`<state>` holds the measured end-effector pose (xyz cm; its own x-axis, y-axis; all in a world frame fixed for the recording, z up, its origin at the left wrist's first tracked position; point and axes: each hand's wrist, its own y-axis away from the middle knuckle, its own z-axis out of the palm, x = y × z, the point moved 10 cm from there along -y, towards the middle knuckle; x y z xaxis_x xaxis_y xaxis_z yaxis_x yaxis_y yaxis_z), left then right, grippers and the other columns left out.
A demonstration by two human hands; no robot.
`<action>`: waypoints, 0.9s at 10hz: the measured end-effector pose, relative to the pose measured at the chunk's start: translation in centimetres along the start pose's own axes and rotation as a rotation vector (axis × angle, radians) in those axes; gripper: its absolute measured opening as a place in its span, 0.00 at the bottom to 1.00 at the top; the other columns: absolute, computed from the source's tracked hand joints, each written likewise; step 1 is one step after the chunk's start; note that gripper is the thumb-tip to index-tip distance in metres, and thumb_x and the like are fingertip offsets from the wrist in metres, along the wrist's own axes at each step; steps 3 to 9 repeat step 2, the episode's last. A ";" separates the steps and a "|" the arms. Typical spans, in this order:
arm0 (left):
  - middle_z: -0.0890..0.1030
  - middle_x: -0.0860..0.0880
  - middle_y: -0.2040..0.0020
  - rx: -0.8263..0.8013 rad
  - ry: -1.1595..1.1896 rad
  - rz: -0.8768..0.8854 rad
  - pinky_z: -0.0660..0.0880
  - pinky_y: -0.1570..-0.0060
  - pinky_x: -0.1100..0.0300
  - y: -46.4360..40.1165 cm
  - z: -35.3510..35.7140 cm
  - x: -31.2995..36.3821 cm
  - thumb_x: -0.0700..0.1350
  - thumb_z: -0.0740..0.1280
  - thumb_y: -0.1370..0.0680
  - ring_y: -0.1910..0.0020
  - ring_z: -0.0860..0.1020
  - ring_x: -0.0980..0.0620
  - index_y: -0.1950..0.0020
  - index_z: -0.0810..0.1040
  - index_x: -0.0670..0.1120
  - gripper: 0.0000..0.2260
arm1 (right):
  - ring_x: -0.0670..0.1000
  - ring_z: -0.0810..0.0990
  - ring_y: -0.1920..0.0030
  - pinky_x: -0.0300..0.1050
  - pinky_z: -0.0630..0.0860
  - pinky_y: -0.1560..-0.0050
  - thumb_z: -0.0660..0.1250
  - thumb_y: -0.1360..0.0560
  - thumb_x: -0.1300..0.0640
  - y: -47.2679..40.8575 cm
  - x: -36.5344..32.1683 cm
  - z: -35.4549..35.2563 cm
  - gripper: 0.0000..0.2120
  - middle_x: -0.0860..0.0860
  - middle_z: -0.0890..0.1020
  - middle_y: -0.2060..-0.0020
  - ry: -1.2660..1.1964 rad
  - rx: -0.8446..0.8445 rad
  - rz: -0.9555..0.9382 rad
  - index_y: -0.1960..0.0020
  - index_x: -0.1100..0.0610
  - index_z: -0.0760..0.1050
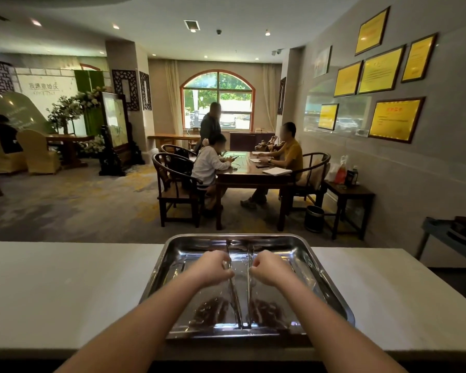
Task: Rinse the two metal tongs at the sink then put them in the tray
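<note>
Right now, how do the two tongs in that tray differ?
The left tongs sit under the left hand and slant toward the right at the near end; the right tongs sit under the right hand and run straighter. Both are shiny metal, lie lengthwise in the steel tray, and nearly meet at their near ends.

Restaurant lounge, dining table [249, 172], seated people [209, 164], wall certificates [379, 71]
</note>
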<state>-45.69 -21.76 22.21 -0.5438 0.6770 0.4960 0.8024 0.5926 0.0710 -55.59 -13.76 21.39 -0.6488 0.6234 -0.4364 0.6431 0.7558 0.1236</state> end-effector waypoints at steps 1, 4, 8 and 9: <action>0.72 0.44 0.31 -0.371 -0.273 0.030 0.69 0.34 0.51 2.1 1.0 1.1 0.49 0.64 0.24 0.34 0.71 0.46 0.30 0.66 0.46 0.23 | 0.51 0.74 0.63 0.38 0.68 0.70 0.63 0.24 0.55 1.5 -1.7 0.5 0.11 0.54 0.76 0.63 0.155 -0.232 -0.065 0.56 0.62 0.78; 0.68 0.44 0.28 -0.654 -0.354 -0.079 0.65 0.31 0.44 4.3 1.3 0.3 0.49 0.62 0.23 0.32 0.70 0.44 0.29 0.64 0.47 0.22 | 0.54 0.79 0.48 0.37 0.70 0.69 0.62 0.23 0.53 3.0 -2.3 0.7 0.17 0.57 0.79 0.46 0.198 -0.391 -0.050 0.39 0.62 0.74; 0.68 0.44 0.28 -0.654 -0.354 -0.079 0.65 0.31 0.44 4.3 1.3 0.3 0.49 0.62 0.23 0.32 0.70 0.44 0.29 0.64 0.47 0.22 | 0.54 0.79 0.48 0.37 0.70 0.69 0.62 0.23 0.53 3.0 -2.3 0.7 0.17 0.57 0.79 0.46 0.198 -0.391 -0.050 0.39 0.62 0.74; 0.68 0.44 0.28 -0.654 -0.354 -0.079 0.65 0.31 0.44 4.3 1.3 0.3 0.49 0.62 0.23 0.32 0.70 0.44 0.29 0.64 0.47 0.22 | 0.54 0.79 0.48 0.37 0.70 0.69 0.62 0.23 0.53 3.0 -2.3 0.7 0.17 0.57 0.79 0.46 0.198 -0.391 -0.050 0.39 0.62 0.74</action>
